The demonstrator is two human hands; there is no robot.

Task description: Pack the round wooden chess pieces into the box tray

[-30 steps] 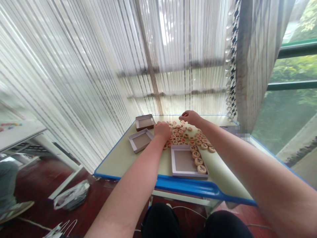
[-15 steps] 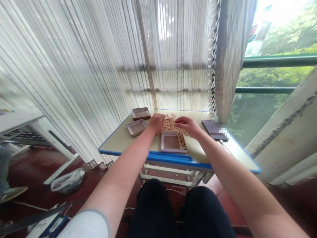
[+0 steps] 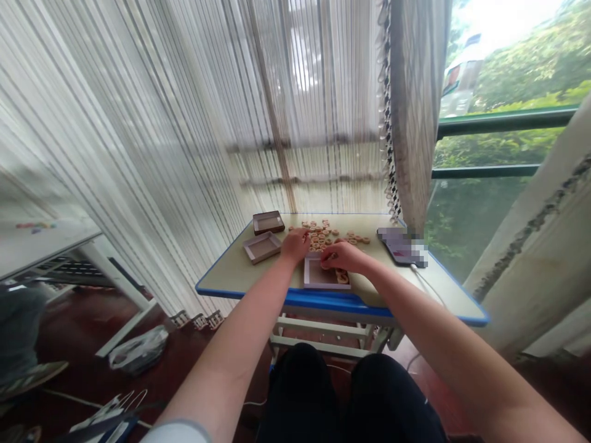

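Round wooden chess pieces point(image 3: 323, 234) lie scattered on a small blue-edged table point(image 3: 231, 271). A shallow white box tray point(image 3: 318, 280) sits near the table's front edge with a few pieces along its right side. My right hand point(image 3: 344, 256) hovers over that tray, fingers curled in a pinch; what they hold is too small to make out. My left hand point(image 3: 295, 245) rests closed on the table at the left edge of the scattered pieces, just beyond the tray.
Two more shallow boxes stand at the table's left: a pale one point(image 3: 262, 247) and a dark brown one point(image 3: 268, 222). A phone point(image 3: 401, 247) lies at the right. Striped curtains hang behind. A plastic bag point(image 3: 137, 351) lies on the floor.
My right hand came back from the far pieces to the tray near the front edge. My left hand stayed by the pile. The view pulled back from the table.
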